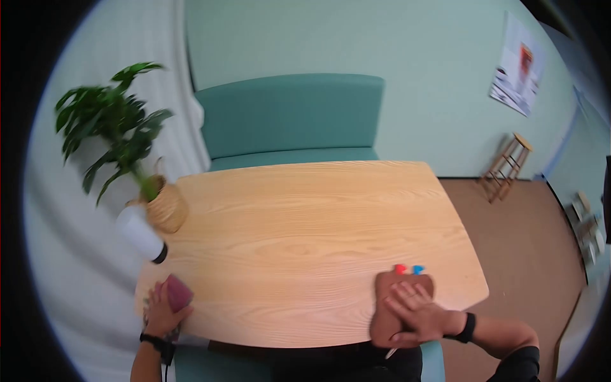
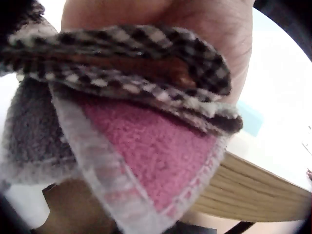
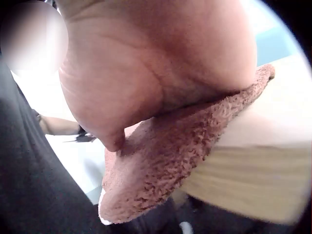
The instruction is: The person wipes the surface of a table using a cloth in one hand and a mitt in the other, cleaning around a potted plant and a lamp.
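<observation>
At the table's left front corner my left hand (image 1: 163,313) grips folded cloths, a maroon one (image 1: 178,293) showing between thumb and fingers. Up close in the left wrist view, a pink cloth (image 2: 151,141), a dark grey one (image 2: 36,126) and black-and-white checked fabric (image 2: 122,41) hang bunched under the palm (image 2: 209,24). On the right, my right hand (image 1: 421,316) lies with its fingers extended on a brown fluffy cloth (image 1: 385,325). That cloth (image 3: 170,161) sags past the table's front edge under the palm (image 3: 156,58). A red piece (image 1: 400,268) and a blue piece (image 1: 417,269) lie at its far edge.
A white bottle with a black end (image 1: 141,235) and a plant in a woven basket (image 1: 167,207) are at the left of the wooden table (image 1: 286,248). A teal bench (image 1: 293,118) stands behind it, and a wooden stool (image 1: 509,162) at the far right.
</observation>
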`<state>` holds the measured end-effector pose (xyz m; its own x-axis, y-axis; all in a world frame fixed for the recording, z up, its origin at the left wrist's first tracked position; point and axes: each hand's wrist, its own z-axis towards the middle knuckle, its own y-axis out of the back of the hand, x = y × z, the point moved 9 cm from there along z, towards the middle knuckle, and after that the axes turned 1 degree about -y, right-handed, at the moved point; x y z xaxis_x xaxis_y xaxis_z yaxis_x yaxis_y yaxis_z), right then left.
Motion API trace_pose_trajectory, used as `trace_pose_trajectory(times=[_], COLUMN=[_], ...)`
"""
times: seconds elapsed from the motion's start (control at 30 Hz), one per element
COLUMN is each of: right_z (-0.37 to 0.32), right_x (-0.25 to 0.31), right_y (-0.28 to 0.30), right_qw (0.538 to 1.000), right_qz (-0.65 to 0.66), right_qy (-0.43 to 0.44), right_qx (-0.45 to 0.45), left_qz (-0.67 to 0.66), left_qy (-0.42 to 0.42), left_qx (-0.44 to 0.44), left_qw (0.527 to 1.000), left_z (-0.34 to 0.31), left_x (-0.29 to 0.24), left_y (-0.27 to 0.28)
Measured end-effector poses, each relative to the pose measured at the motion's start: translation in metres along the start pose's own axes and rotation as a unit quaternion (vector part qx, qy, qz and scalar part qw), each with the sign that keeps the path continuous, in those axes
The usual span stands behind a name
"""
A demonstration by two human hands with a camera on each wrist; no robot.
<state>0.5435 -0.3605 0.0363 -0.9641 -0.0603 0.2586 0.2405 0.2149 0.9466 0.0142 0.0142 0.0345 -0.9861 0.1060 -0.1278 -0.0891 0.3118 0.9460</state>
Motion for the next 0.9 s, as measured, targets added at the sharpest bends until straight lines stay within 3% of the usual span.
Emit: trace_pose_trajectory(times=[0.13, 0.2, 0.3, 0.4, 0.5, 0.7, 0.9], right_z=[-0.101, -0.12, -0.113, -0.109, -0.11, -0.112, -0.113], right_x=[-0.112, -0.131, -0.131, -0.127, -0.124, -0.115, -0.113], right_y=[-0.002, 0.005, 0.003, 0.007, 0.01, 0.02, 0.029], right_qw=[0.977, 0.971, 0.966, 0.966, 0.964, 0.954, 0.949], right_qz=[0.014, 0.019, -0.032, -0.047, -0.059, -0.095, -0.081], right_qy=[-0.206, -0.229, -0.242, -0.238, -0.229, -0.22, -0.228], right_qx=[-0.047, -0.074, -0.084, -0.093, -0.117, -0.178, -0.203], left_qz=[0.025, 0.052, 0.085, 0.133, 0.164, 0.217, 0.154], left_qy=[-0.032, -0.139, -0.171, -0.306, -0.458, -0.539, -0.55], left_qx=[-0.03, -0.042, 0.035, 0.071, 0.078, 0.101, 0.08], left_qw=[0.999, 0.988, 0.981, 0.94, 0.87, 0.808, 0.817], left_z=[0.017, 0.031, -0.019, -0.047, -0.075, -0.068, -0.052], left_x=[0.012, 0.002, -0.116, -0.217, -0.323, -0.515, -0.678], left_y=[-0.019, -0.043, -0.038, -0.059, -0.081, -0.104, -0.122])
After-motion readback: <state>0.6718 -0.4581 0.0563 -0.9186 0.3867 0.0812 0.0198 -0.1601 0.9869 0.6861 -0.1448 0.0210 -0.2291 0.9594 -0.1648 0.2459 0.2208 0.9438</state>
